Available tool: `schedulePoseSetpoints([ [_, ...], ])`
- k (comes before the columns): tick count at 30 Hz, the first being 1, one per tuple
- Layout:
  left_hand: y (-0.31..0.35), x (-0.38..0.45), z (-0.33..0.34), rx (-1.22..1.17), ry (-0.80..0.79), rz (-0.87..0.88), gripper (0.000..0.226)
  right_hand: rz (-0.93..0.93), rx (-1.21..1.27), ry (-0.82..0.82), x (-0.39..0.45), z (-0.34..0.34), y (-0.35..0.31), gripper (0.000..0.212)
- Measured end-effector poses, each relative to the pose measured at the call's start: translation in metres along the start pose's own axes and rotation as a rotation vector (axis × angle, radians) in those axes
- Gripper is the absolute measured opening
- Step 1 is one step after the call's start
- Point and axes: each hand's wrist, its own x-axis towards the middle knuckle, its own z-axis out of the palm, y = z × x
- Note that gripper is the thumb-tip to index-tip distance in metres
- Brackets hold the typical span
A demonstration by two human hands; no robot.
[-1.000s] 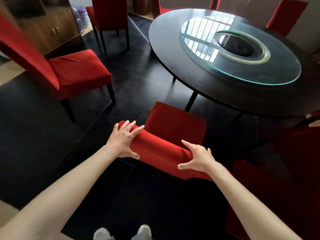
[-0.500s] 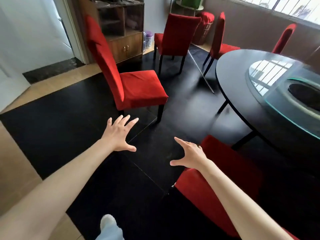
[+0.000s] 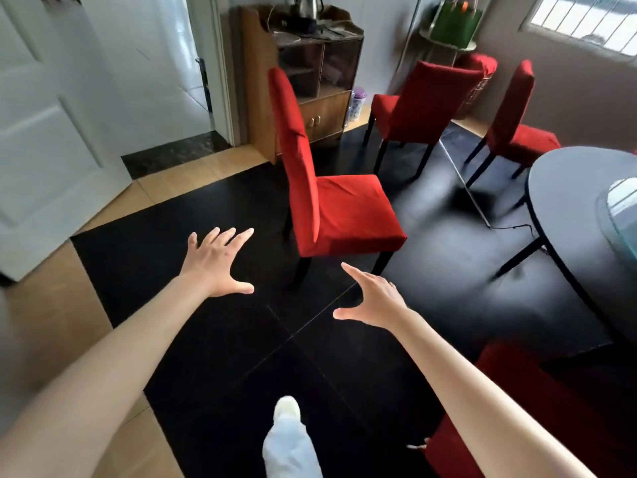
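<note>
Empty grip, fingers splayed wide on left hand (image 3: pixel 215 262) and right hand (image 3: pixel 374 296). Released first chair (image 3: pixel 537 401) at 4 o'clock a second ago. Next chair (image 3: pixel 344 212) now at 12, untouched, probably goes to table (image 3: pixel 565 188) at 3.

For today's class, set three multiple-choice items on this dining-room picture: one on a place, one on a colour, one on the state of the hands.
1. Where is the chair in front of the hands, relative to the table?
A) pushed under it
B) apart from it, on the dark floor
C) on top of it

2. What colour is the chair's cover?
A) blue
B) green
C) red

3. The left hand and right hand are:
A) open, holding nothing
B) gripping the chair
C) clenched fists

Answers: B, floor shows between chair and table; C, the cover is red; A, fingers spread in mid-air.
</note>
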Motion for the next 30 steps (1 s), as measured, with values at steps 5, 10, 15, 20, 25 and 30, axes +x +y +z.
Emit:
schedulePoseSetpoints([
  [5, -0.062, 0.074, -0.007, 0.014, -0.007, -0.035, 0.115, -0.069, 0.001, 0.050, 0.102, -0.018, -0.041, 0.104],
  [10, -0.116, 0.167, -0.041, 0.069, -0.004, -0.002, 0.115, -0.094, 0.051, 0.189, 0.210, -0.049, -0.091, 0.103],
  [15, -0.172, 0.254, -0.064, 0.079, 0.022, -0.010, 0.114, -0.076, 0.033, 0.235, 0.307, -0.082, -0.132, 0.105],
  [20, -0.230, 0.324, -0.072, 0.050, 0.033, -0.014, 0.114, -0.008, 0.023, 0.309, 0.383, -0.108, -0.170, 0.112],
  [25, -0.275, 0.421, -0.095, -0.004, 0.035, 0.081, 0.115, 0.098, 0.010, 0.361, 0.439, -0.121, -0.190, 0.116],
  [30, -0.292, 0.503, -0.117, -0.033, 0.037, 0.314, 0.115, 0.273, 0.022, 0.419, 0.471, -0.123, -0.213, 0.118],
])
